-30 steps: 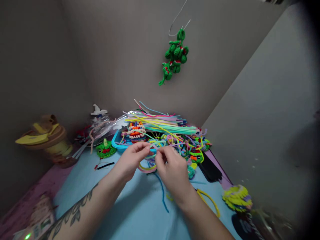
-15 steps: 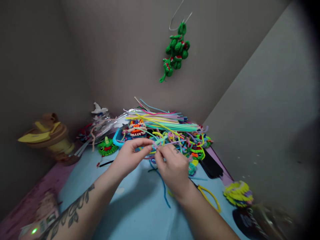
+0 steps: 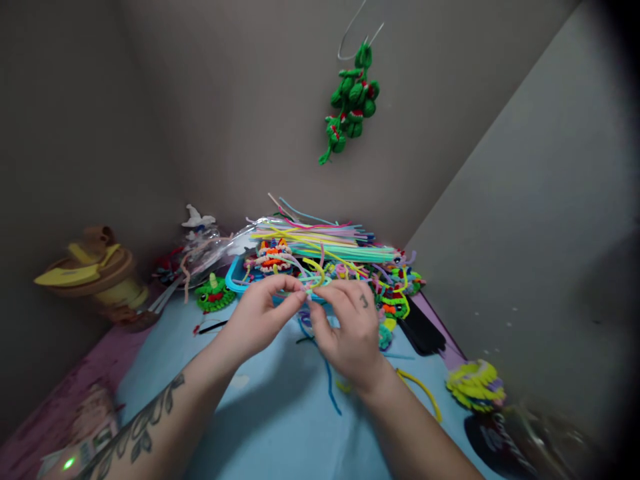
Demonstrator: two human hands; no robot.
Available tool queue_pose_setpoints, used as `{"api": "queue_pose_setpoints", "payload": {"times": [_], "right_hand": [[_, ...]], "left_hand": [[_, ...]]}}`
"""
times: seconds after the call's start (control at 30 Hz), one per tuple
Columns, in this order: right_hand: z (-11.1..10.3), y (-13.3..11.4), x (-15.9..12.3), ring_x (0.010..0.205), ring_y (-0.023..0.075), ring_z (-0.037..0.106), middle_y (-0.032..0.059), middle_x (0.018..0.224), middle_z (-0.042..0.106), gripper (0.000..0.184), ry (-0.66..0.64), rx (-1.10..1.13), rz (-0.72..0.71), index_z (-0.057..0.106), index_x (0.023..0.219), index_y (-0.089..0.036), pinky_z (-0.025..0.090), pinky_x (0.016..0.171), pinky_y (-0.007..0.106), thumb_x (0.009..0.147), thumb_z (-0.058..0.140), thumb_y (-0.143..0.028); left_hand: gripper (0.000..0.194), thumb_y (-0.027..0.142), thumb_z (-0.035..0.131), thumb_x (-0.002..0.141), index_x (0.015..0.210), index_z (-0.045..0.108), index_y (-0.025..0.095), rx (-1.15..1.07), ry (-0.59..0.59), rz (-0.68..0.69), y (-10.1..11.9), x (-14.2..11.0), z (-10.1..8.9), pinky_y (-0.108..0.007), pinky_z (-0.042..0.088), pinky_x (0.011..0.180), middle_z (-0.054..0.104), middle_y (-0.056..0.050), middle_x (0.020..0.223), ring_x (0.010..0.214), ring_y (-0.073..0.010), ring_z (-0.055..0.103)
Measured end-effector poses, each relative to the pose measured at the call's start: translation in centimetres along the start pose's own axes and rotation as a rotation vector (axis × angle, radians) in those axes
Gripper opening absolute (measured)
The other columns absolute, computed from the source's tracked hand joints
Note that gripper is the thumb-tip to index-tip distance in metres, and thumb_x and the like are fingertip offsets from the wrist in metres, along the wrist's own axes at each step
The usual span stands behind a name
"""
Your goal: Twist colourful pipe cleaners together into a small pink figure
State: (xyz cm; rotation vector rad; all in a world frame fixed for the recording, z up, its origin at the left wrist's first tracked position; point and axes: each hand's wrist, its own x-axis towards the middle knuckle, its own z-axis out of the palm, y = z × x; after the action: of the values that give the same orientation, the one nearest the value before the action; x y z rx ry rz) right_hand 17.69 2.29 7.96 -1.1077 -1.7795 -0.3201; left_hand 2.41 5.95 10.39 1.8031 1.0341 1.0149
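Pastel and yellow fuzzy stems (image 3: 317, 269), curved, bunched, held aloft

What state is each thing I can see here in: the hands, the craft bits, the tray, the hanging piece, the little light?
Left bare hand: pinching pastel fuzzy stems
Right bare hand: pinching at the same stems
Pastel fuzzy stems: bent, partly hidden by fingers
Light-blue plastic tray: open, holding craft pieces
Loose blue fuzzy stem: bent
Green knitted-looking string: hanging
Small green light: lit
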Motion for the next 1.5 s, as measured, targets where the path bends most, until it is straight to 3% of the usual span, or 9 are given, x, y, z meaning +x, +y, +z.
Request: {"api": "queue_pose_setpoints", "payload": {"times": [0.1,0.3,0.5,0.7,0.97,1.2,1.4,1.5], "right_hand": [[-0.3,0.4,0.2,0.092,0.0209,0.057,0.0076,0.096,0.067,0.018,-0.021,0.061,-0.057,0.063,0.099,-0.02,0.046,0.085,0.04,0.084,0.057,-0.011],[0.0,0.7,0.0,0.082,0.0188,0.058,0.0053,0.085,0.068,0.027,-0.072,0.13,-0.108,0.062,0.105,-0.019,0.046,0.076,0.036,0.085,0.052,-0.004],[-0.1,0.8,-0.1,0.079,0.0182,0.057,0.0046,0.083,0.068,0.025,-0.09,0.101,-0.084,0.063,0.106,-0.02,0.045,0.074,0.035,0.089,0.049,-0.009],[-0.2,0.8,0.0,0.078,0.0187,0.054,0.0046,0.078,0.065,0.028,-0.177,0.068,-0.107,0.065,0.107,-0.02,0.044,0.072,0.034,0.09,0.046,-0.009],[0.2,0.7,0.0,0.082,0.0207,0.055,0.0078,0.085,0.065,0.021,-0.316,0.027,0.003,0.063,0.098,-0.016,0.046,0.075,0.034,0.089,0.045,-0.011],[0.3,0.9,0.0,0.085,0.0207,0.057,0.0081,0.087,0.067,0.022,-0.238,0.094,0.052,0.065,0.094,-0.017,0.048,0.078,0.034,0.087,0.046,-0.007],[0.3,1.0,0.3,0.082,0.0185,0.058,0.0046,0.081,0.067,0.022,-0.18,0.206,0.178,0.066,0.086,-0.019,0.049,0.074,0.032,0.087,0.047,-0.008],[0.2,1.1,0.3,0.083,0.0188,0.058,0.0043,0.084,0.067,0.018,-0.168,0.19,0.188,0.066,0.088,-0.019,0.048,0.076,0.032,0.088,0.05,-0.012]], "left_hand": [[0.015,0.03,0.057,0.082,0.076,0.064,0.018,0.056,-0.057,0.048,0.1,-0.1,-0.3,-0.026,0.044,0.072,0.067,-0.001,0.078,0.076,-0.0171,0.059],[0.011,0.026,0.055,0.084,0.082,0.064,0.019,0.075,-0.088,0.124,-0.2,-0.2,-0.6,-0.026,0.045,0.075,0.067,-0.001,0.083,0.08,-0.0165,0.06],[0.007,0.025,0.059,0.082,0.085,0.056,0.02,0.037,-0.006,0.132,-0.5,-0.2,-0.2,-0.026,0.047,0.075,0.062,-0.001,0.084,0.082,-0.0154,0.06],[0.025,0.024,0.063,0.078,0.095,0.044,0.021,-0.018,0.022,0.095,-0.9,-0.4,-0.3,-0.026,0.048,0.071,0.056,-0.002,0.094,0.085,-0.0155,0.063],[0.024,0.019,0.061,0.075,0.092,0.044,0.022,0.184,0.049,0.102,-1.3,-0.5,0.2,-0.034,0.046,0.077,0.062,-0.003,0.09,0.089,-0.0218,0.063],[0.019,0.021,0.061,0.076,0.085,0.045,0.024,0.309,0.152,0.176,-1.3,-0.9,0.8,-0.037,0.044,0.082,0.064,-0.001,0.084,0.085,-0.0221,0.062],[0.012,0.018,0.059,0.079,0.081,0.049,0.024,0.473,0.265,0.428,-2.3,-0.9,1.5,-0.045,0.03,0.106,0.062,0.004,0.075,0.077,-0.0167,0.062],[0.013,0.017,0.06,0.079,0.083,0.05,0.025,0.452,0.284,0.462,-2.5,-0.7,1.6,-0.044,0.032,0.106,0.063,0.003,0.077,0.078,-0.0167,0.062]]}}
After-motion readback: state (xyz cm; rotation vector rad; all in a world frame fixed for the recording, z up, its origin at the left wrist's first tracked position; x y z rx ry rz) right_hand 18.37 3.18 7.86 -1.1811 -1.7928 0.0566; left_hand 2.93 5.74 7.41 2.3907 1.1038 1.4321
